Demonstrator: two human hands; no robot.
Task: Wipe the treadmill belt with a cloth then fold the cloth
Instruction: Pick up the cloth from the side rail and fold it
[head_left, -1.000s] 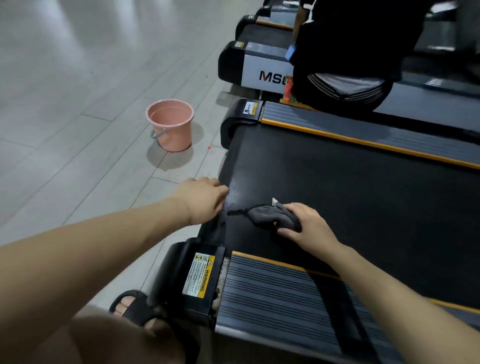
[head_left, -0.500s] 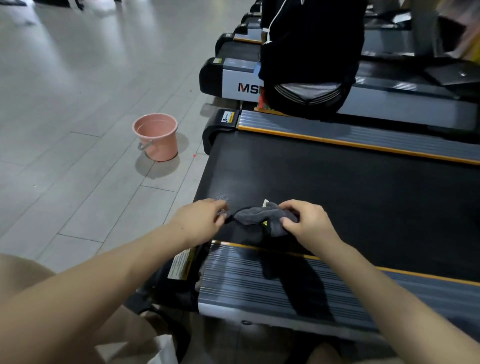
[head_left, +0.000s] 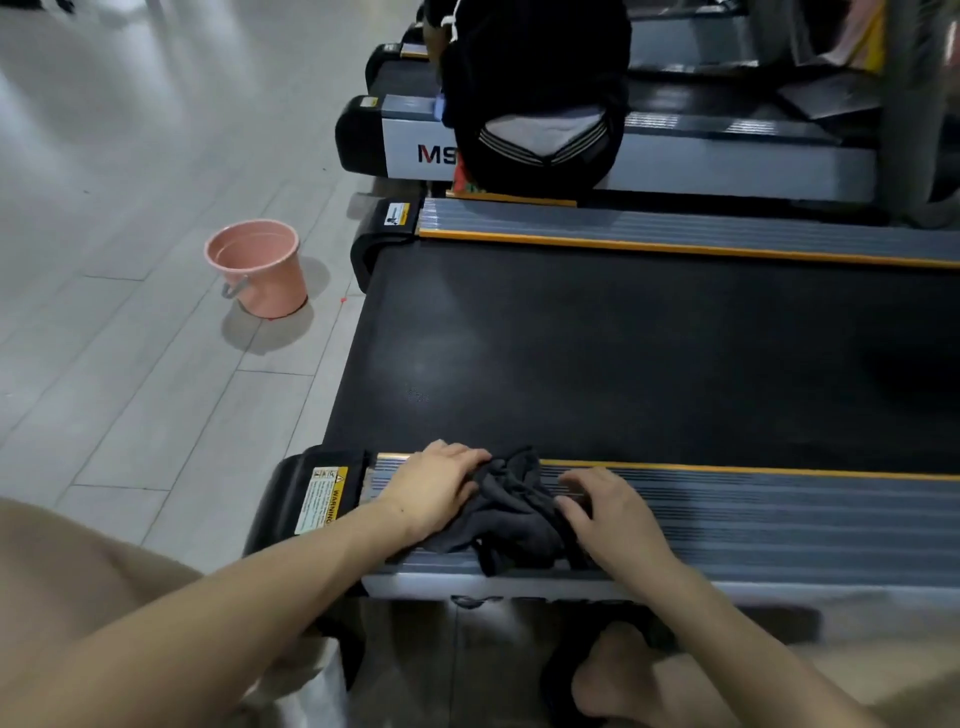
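A crumpled dark grey cloth (head_left: 511, 512) lies on the near ribbed side rail (head_left: 753, 512) of the treadmill, its lower edge hanging a little over the rail's outer side. My left hand (head_left: 439, 486) holds the cloth's left edge, fingers curled over it. My right hand (head_left: 605, 512) grips the cloth's right side, fingers bent down onto it. The black treadmill belt (head_left: 649, 353) stretches beyond the rail with nothing on it.
A pink bucket (head_left: 257, 267) stands on the grey tiled floor left of the treadmill. A person in black squats on the far rail (head_left: 535, 93). More treadmills stand behind. A yellow warning label (head_left: 322, 499) marks the near end cap. My foot shows below.
The cloth has been pulled off the belt toward me onto the near side rail. Both hands came back with it and now hold its two sides.
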